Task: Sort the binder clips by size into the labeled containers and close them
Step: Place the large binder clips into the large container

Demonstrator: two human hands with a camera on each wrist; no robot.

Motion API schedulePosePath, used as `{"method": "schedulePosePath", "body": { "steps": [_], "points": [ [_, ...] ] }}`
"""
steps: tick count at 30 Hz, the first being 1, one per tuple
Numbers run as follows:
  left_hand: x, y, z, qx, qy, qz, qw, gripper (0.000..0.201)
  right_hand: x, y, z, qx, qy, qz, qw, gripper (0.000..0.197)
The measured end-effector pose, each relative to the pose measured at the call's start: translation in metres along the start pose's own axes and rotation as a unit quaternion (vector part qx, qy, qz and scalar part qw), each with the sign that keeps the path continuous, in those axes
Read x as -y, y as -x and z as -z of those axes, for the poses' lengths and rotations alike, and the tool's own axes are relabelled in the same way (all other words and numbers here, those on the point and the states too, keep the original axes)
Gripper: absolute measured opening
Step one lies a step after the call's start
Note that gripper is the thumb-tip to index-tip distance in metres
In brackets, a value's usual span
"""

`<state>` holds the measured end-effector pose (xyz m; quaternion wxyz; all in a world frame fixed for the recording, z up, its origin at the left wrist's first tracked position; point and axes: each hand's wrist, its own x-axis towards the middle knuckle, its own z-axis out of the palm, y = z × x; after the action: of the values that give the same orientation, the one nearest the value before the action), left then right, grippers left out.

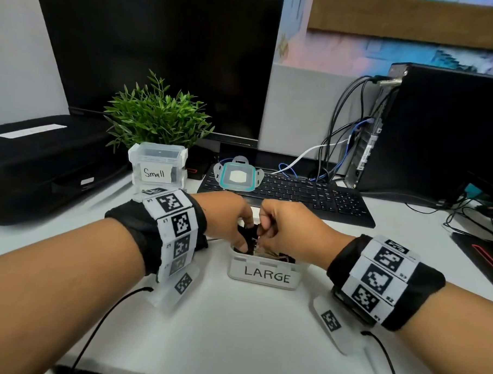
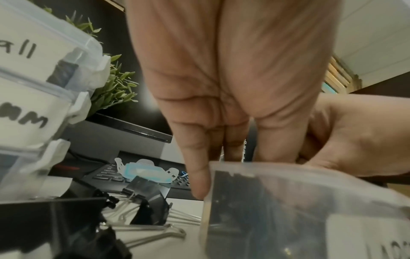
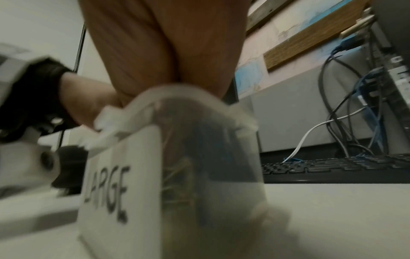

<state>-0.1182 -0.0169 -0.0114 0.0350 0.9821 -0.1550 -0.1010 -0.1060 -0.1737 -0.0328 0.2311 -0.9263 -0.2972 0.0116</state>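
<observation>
Over the LARGE tub [image 1: 264, 275], both hands meet with fingers curled down into it; fingertips are hidden. Left hand [image 1: 227, 217] pinches a black clip [image 1: 247, 232]; right hand's [image 1: 287, 228] hold cannot be told. More clips [image 2: 146, 208] lie left of the tub. Its lid [image 1: 237, 177] rests on the keyboard [image 1: 310, 196], beside the closed Small tub [image 1: 157, 161].

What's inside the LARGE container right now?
Black binder clips with wire handles lie in the open LARGE container. The left hand and right hand reach in together over it, hiding the rest, so no count.
</observation>
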Motion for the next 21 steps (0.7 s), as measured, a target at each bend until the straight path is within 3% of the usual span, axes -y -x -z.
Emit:
{"method": "schedulePosePath", "body": {
  "steps": [5, 11, 16, 21],
  "points": [
    [0.001, 0.0, 0.003, 0.009, -0.013, 0.015, 1.0, 0.048, -0.019, 0.007, 0.019, -0.014, 0.067, -0.007, 0.998, 0.032],
    [-0.003, 0.0, 0.006, 0.0, -0.009, 0.011, 1.0, 0.042, -0.025, 0.013, 0.026, -0.022, 0.025, 0.002, 0.999, 0.024],
    [-0.009, -0.004, 0.005, -0.056, 0.006, -0.05, 0.997, 0.032, -0.022, 0.015, 0.023, -0.011, 0.084, 0.031, 0.996, 0.004],
    [-0.021, -0.006, 0.001, -0.026, -0.032, -0.098, 0.994, 0.029, -0.02, 0.014, 0.025, 0.04, 0.145, -0.009, 0.989, 0.014]
  ]
}}
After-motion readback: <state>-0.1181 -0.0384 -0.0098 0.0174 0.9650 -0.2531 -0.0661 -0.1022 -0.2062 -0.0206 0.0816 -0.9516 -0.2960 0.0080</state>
